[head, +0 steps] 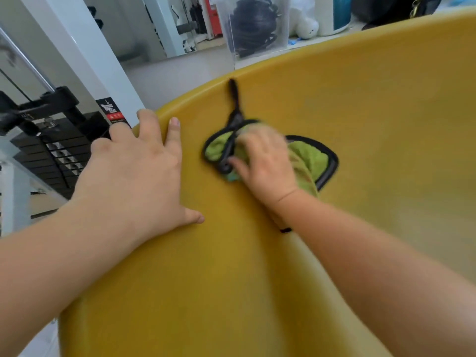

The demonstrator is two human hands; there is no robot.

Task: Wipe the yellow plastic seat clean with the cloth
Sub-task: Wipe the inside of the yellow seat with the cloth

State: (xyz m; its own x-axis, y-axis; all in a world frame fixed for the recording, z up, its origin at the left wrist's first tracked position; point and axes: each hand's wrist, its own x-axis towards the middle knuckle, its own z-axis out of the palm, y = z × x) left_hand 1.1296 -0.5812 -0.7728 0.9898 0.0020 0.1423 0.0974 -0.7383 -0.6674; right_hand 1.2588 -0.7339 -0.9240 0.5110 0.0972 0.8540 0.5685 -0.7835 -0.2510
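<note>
While the left hand spreads over the smooth yellow seat, the right hand seemingly bunches fuzzy cloth.

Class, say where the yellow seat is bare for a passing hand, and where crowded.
Bare: the stretch of yellow seat right of the cloth, and the near stretch below the left hand and right hand. Crowded: the middle, where the right hand holds the cloth by the black strap, and the rim under the left hand.

Both forearms are bare. A thin black band shows at the right wrist, against the yellow seat.
</note>
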